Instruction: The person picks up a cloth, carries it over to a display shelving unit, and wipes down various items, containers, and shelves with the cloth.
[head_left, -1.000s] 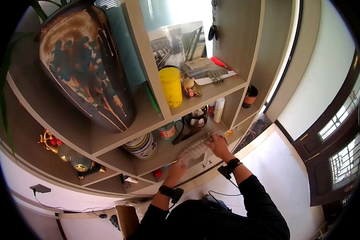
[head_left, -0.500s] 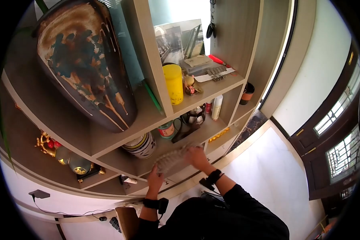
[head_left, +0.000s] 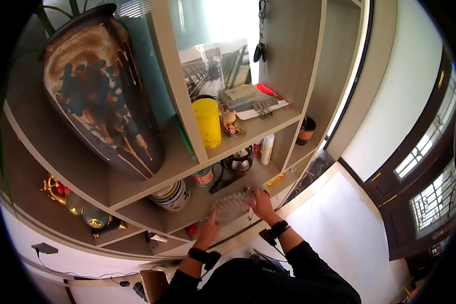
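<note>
A clear, ridged plastic container (head_left: 231, 207) lies between my hands at the front of the lower shelf; its exact kind is hard to make out. My left hand (head_left: 209, 230) grips its left end, index finger stretched along the side. At the far right end, my right hand (head_left: 261, 204) has its fingers closed over the edge. Close to my left hand is a small red object (head_left: 191, 229). Behind the container stand a patterned ceramic pot (head_left: 172, 196) and a jar with a red label (head_left: 204, 177).
A tall painted vase (head_left: 99, 96) fills the upper left compartment. On the shelf above my hands are a yellow cup (head_left: 206, 123), a small figurine (head_left: 231, 123) and a red-handled tool (head_left: 270, 91). A cardboard box (head_left: 154, 285) stands low at the left.
Both hands and the plastic container have shifted right within the view, and it now looks less blurred. The small red object has come into sight beside my left hand.
</note>
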### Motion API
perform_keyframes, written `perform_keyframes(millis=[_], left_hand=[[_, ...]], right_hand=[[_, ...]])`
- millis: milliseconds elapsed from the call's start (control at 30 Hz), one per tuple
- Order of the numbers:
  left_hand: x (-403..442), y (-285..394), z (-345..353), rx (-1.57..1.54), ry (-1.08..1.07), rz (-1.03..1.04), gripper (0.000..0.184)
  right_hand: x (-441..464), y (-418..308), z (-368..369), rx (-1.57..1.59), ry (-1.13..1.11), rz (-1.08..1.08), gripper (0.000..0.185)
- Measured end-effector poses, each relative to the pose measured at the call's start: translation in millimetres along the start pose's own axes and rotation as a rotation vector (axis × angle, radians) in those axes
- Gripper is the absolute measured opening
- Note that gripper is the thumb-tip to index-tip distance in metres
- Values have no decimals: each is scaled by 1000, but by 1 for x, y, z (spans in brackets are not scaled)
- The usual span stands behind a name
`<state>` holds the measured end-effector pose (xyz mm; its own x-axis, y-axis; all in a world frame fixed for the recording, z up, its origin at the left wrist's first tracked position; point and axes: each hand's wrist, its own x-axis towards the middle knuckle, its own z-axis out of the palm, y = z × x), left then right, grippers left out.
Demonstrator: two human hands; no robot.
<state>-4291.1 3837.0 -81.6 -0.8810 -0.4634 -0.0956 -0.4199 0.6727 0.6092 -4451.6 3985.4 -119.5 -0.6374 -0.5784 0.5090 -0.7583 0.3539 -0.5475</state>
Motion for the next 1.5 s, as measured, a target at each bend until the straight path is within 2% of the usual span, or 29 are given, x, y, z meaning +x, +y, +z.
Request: perform_keyframes(millis=[200,267,333,433,600,667,767,833,900,1000,1133,1200,1267,1300,1333,1367,1400,1433,1500], left_hand=[[31,-3,15,107,3,24,65],[16,1,16,146,23,17,64],[-1,-2,16,299,-25,-89,70],[-10,-8,22,403,57,-59,71],[10,-1,5,130,130,6,68],[18,2,1,218,25,-121,67],[10,-4,3,306,26,-107,69],[-7,-1,0,302,33,-122,69],[-18,-10,3,290,41,-136,70],[-24,-31,3,277,5,-266,70],[-5,-45,-4,275,123,-195,68],[4,-40,-6,-11,85,-272,64],[9,-37,2,46,120,-207,59],[9,-38,8,103,152,-149,55],[13,-49,21,99,152,-146,55],[19,-67,41,-97,198,-91,49],[18,-77,56,-196,223,-64,47],[17,-87,71,-294,247,-33,44],[13,-94,89,-486,376,46,38]], right_hand=[[24,9,8,-83,-52,87,36],[13,3,8,-85,-64,110,37],[0,-1,3,56,-41,35,37],[2,-4,3,-28,-6,43,39],[24,8,17,-36,-87,86,40],[28,7,16,-52,-85,61,40],[22,0,11,-119,-76,40,39],[11,-5,11,27,-170,87,40],[5,-18,15,-54,-130,52,44],[5,-36,24,35,-138,9,47],[9,-47,30,59,-220,-16,48],[10,-46,34,32,-225,-42,48],[6,-46,32,114,-383,33,49],[-1,-46,35,109,-382,33,49],[-11,-48,41,207,-347,0,48],[-16,-50,45,305,-313,-33,48],[-13,-76,21,1076,-509,393,42],[-15,-87,8,1073,-510,389,42],[-17,-101,-6,1224,-492,517,38]])
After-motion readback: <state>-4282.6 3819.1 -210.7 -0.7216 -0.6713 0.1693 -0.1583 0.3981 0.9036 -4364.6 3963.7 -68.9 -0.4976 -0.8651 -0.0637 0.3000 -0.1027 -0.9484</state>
